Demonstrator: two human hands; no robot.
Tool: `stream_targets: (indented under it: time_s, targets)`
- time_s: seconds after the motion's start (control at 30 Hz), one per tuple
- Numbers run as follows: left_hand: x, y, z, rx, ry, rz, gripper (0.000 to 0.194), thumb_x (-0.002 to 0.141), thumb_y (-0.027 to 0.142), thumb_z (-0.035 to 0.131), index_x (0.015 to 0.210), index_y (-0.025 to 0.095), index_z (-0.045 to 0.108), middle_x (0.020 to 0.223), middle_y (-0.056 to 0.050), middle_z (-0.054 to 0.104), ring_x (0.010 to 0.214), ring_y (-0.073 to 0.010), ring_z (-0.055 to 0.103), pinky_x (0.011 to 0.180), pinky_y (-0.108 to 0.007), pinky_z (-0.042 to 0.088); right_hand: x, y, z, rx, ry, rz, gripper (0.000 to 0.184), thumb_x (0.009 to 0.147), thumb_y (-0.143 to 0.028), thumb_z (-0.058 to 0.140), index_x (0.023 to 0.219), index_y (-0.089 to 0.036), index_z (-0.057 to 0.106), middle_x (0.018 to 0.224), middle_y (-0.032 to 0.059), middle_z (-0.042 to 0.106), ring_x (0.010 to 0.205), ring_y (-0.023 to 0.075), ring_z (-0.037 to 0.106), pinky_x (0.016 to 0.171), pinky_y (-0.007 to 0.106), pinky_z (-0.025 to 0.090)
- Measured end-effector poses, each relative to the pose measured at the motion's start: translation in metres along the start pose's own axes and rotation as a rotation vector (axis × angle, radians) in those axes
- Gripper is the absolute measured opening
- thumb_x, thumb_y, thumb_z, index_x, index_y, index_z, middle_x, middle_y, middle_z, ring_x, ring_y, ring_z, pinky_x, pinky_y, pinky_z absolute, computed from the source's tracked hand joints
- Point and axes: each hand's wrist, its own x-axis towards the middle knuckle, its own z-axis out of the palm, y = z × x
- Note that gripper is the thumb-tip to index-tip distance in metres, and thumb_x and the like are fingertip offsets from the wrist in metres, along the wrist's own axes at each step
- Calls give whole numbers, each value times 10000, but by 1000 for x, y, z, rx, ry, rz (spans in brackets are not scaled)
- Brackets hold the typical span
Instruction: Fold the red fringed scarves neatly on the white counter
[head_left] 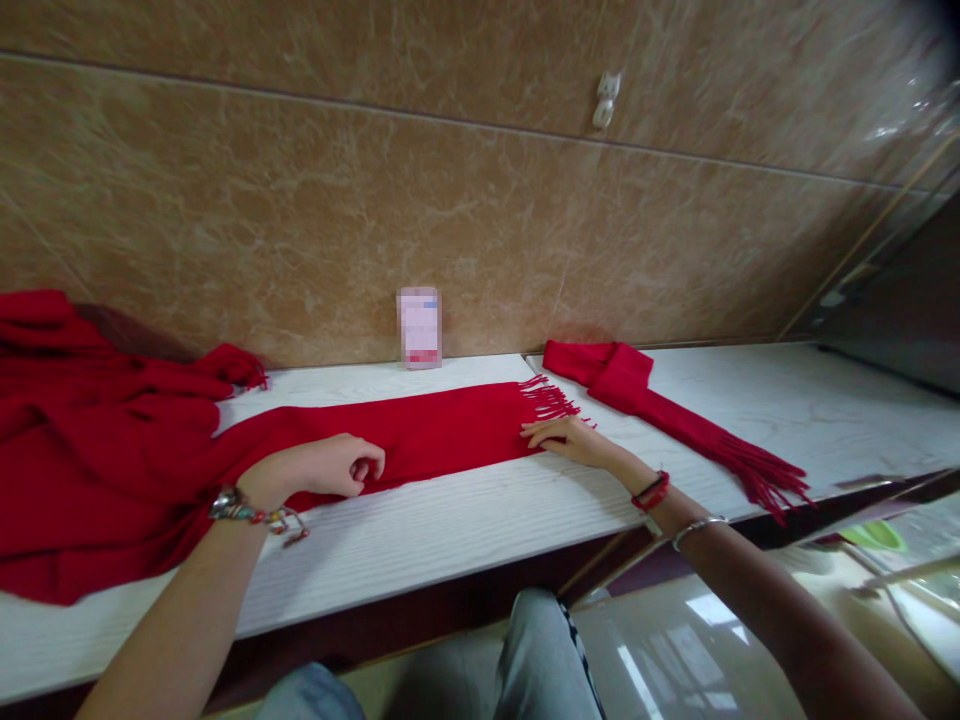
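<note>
A red scarf [442,430] lies spread lengthwise on the white surface, its fringe [546,398] pointing right. My left hand [326,468] rests over its middle with the fingers curled closed at the near edge; the fingertips are partly hidden against the cloth. Close to the fringe, my right hand [566,438] lies with its fingers stretched out and touching the scarf, holding nothing. To the left, red fabric is heaped in loose folds [97,460]. A second, narrow folded red scarf [637,390] lies apart on the right, with its fringe towards the front edge.
A phone-like upright object [420,328], blurred out, leans against the brown marbled wall [300,200]. A small white figure-shaped hook [606,98] is on the wall. The white surface [420,540] ends just before my knees. A green basin [874,535] is at lower right.
</note>
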Motion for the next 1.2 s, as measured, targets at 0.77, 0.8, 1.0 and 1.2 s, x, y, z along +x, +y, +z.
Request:
stream_targets:
  time_s: [0.77,0.8,1.0,1.2]
  targets:
    - [46,12,35,156,430,38,490,877,467,317,1314,254,376,1399,-73,336,1261,-234,309,1014,-398,241,-1,-8,-6,-62,-40,-69,200,827,-294,506,788,-180,666,1056,105,647,1111,231,518,919,415,430]
    - [51,11,42,172,389,9,517,875,494,304,1348,284,312,1441,-59,261,1303,-251,231,1028,-438,201,0,-10,-8,-80,-18,-63,215,834,-299,496,776,-179,665,1034,103,655,1093,230,531,914,413,434]
    - [55,8,50,178,285,-117,715,825,628,245,1405,218,166,1477,-96,99,1344,-294,48,1052,-470,105,41,-42,6,-349,151,-12,271,865,-281,436,1022,-176,630,1176,115,579,1166,242,462,988,413,368]
    - [54,11,48,147,294,-289,914,713,749,272,1411,172,144,1474,-124,57,1326,-380,-10,1016,-576,81,104,-67,72,-560,-14,76,537,892,-416,352,1359,-153,309,1420,122,290,1314,290,207,1013,557,240]
